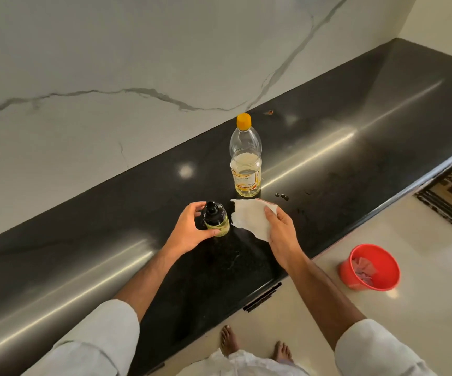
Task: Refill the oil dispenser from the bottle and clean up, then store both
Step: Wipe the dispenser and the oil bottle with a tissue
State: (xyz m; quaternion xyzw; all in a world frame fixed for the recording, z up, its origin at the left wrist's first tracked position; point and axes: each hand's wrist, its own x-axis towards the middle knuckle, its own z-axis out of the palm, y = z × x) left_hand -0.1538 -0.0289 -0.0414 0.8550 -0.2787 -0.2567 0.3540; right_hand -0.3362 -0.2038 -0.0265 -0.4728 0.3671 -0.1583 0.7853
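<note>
The small oil dispenser, black-topped with a yellow-green body, stands on the black countertop. My left hand grips it from the left, fingers curled round its body. Just to its right, my right hand holds a white paper tissue close beside the dispenser. Behind them the clear plastic oil bottle stands upright, its yellow cap on, roughly a third full of pale oil.
A few dark drops lie on the counter right of the bottle. A red bucket with a pink cloth inside sits on the floor at the right. A marble wall backs the counter.
</note>
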